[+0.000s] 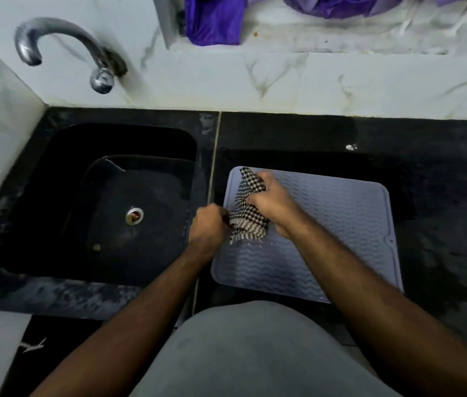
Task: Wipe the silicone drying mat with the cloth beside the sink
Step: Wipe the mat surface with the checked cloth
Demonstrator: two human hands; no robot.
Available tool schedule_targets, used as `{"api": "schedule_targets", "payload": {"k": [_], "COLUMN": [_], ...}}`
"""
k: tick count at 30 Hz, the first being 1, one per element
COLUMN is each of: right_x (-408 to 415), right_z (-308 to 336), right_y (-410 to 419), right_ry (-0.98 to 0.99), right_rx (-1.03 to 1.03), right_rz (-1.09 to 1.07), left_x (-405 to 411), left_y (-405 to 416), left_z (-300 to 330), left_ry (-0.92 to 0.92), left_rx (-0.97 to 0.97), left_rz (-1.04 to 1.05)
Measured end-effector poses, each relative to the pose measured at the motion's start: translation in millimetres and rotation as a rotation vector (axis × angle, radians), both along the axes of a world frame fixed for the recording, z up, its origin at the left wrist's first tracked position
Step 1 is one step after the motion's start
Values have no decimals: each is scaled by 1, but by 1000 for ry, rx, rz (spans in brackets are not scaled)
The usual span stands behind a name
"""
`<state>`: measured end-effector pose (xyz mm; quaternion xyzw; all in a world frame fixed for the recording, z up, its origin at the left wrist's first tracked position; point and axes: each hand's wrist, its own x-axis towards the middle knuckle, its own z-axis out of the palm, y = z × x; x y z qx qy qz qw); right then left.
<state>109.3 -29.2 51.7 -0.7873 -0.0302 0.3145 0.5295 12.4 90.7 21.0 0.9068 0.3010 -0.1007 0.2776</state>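
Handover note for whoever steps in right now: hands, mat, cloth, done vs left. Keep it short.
Left hand: closed on the near-left end of the checked cloth, at the mat's left edge.
Right hand: closed on the cloth's far part, pressing it onto the far-left corner area of the mat.
Silicone drying mat: flat on the black counter, right of the sink. Cloth is bunched, covering only the far-left part.
Done: cloth picked up and brought onto the mat. How much is already wiped cannot be told.
Left: likely wipe across the rest of the mat, right side and near edge.
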Motion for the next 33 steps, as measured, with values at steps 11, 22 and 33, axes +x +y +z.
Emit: {"api": "schedule_targets", "payload": {"k": [11, 22, 33], "right_x": [-48, -34, -41], "right_z": [-71, -60, -43], "right_y": [-9, 19, -4], "right_ry": [-645, -496, -740], "right_rx": [-532, -489, -891], "right_rz": [358, 299, 541], "left_x": [12, 21, 32], "left_y": [15, -2, -22], "left_z": [-16, -18, -14], "left_ry": [-71, -29, 141], "left_rx": [-86, 45, 215], "left_rz": [51, -46, -41]}}
